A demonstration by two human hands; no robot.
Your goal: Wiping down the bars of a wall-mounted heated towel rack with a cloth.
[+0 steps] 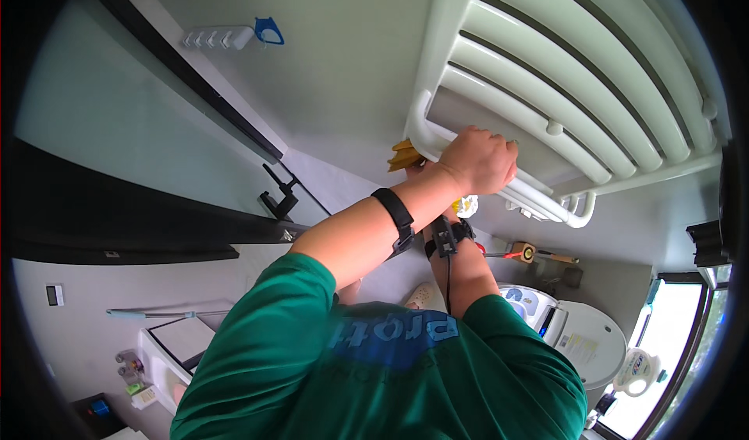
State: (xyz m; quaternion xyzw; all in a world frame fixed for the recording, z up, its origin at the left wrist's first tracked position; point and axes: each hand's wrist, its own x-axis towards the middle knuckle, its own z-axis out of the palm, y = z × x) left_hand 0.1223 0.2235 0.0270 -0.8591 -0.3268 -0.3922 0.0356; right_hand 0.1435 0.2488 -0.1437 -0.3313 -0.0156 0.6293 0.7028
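My left hand (pixel 480 159) is closed around the front bar (pixel 535 197) of a white towel radiator (pixel 526 95). A black strap circles my left forearm, which crosses over my right one. Mostly hidden behind that forearm and the bar is my right hand (pixel 414 172). A yellow-brown piece, probably cloth (pixel 405 155), sticks out beside its fingers at the bar's bent end; whether the fingers grip it, I cannot tell. Near my right wrist, which wears a black strapped device (pixel 445 236), shows a crumpled white and yellow item (pixel 466 206).
On the left stands a glass door (pixel 146 118) with a black handle (pixel 281 197). A hook strip (pixel 217 37) with a blue item (pixel 269 31) is on the wall. A toilet (pixel 591 337), a window (pixel 661 323) and a white washbasin (pixel 153 364) lie lower down.
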